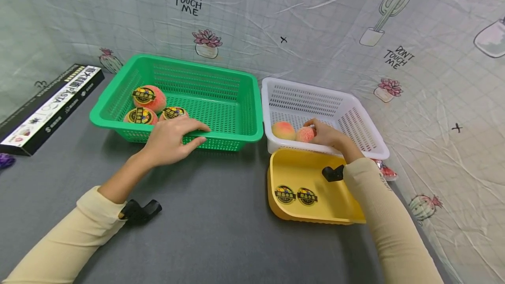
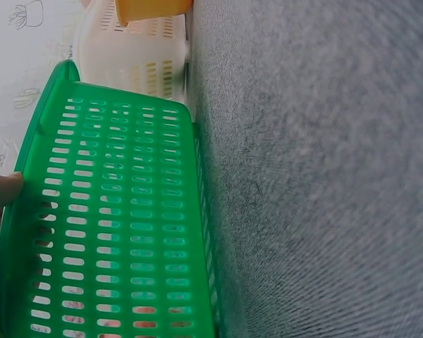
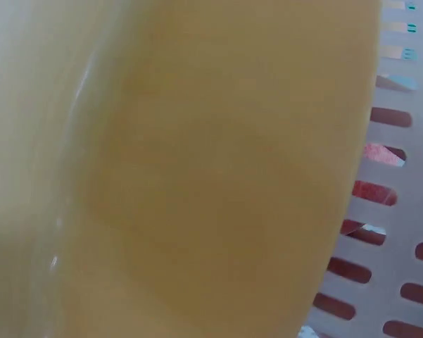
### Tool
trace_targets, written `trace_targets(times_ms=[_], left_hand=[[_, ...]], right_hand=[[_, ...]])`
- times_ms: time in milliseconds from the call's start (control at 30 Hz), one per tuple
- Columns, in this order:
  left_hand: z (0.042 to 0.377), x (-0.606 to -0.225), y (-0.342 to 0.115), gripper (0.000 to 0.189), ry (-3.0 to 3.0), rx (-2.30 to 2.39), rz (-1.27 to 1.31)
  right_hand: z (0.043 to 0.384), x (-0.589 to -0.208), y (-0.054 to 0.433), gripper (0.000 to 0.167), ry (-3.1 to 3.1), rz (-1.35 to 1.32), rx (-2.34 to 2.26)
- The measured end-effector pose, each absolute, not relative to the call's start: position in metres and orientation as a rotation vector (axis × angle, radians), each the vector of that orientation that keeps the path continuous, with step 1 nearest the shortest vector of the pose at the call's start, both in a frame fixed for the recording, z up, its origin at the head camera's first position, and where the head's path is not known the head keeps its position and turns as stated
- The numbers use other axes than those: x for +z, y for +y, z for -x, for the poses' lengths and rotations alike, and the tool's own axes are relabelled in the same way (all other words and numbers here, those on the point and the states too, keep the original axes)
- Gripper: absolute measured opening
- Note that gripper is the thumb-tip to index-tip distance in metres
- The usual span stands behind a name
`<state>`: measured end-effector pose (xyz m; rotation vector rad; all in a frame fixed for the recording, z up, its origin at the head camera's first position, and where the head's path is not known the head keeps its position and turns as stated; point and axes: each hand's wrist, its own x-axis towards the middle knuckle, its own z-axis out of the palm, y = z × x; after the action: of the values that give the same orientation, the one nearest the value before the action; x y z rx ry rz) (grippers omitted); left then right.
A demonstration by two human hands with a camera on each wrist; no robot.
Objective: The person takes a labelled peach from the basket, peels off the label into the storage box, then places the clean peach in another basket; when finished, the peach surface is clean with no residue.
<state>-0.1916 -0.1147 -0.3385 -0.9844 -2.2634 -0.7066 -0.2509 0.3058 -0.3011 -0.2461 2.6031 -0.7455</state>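
Observation:
My left hand [image 1: 170, 139] lies over the front rim of the green basket [image 1: 232, 137], fingers loosely extended and thumb at the outer side. In the left wrist view, part of this hand [image 2: 1, 190] shows at the rim. Close behind the hand is a stickered peach [image 1: 174, 112], partly hidden; two more stickered peaches [image 1: 149, 98] lie at the basket's left. My right hand [image 1: 326, 135] reaches into the white basket [image 1: 367, 143], its fingers curled round a reddish peach [image 1: 305, 134]. Beside that sits a yellowish peach [image 1: 283, 130] showing no sticker.
In front of the white basket stands a yellow bin [image 1: 315, 214] with two round stickers [image 1: 285, 194] on its inner front side. A black pasta box [image 1: 51, 104] lies at the left. A red packet [image 1: 387, 172] sits right of the bin; a printed curtain [image 1: 244, 16] hangs behind.

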Motion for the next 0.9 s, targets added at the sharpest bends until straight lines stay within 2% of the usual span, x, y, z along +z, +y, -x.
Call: trace_targets(times_ms=[300,467,700,767,900], left_hand=[[0.190,-0.334,-0.116,0.019,-2.335,-0.734,1.001],[0.184,-0.316,-0.126,0.023,-2.474,-0.883,1.008],[0.184,-0.285,-0.175,0.022,-2.469,-0.983,0.663],[0.186,-0.280,-0.192,0.024,-2.494,-0.982,0.542],[0.190,-0.280,-0.222,0.030,-2.566,-0.966,0.346]], right_hand=[[0.251,-0.297,0.308,0.071,2.548,0.261,-0.754],[0.250,-0.289,0.301,0.075,2.603,0.259,-0.690],[0.246,-0.260,0.272,0.099,2.875,0.177,-0.612],[0.243,-0.253,0.261,0.099,2.970,0.160,-0.685],[0.234,-0.244,0.231,0.086,3.100,0.217,-0.829]])
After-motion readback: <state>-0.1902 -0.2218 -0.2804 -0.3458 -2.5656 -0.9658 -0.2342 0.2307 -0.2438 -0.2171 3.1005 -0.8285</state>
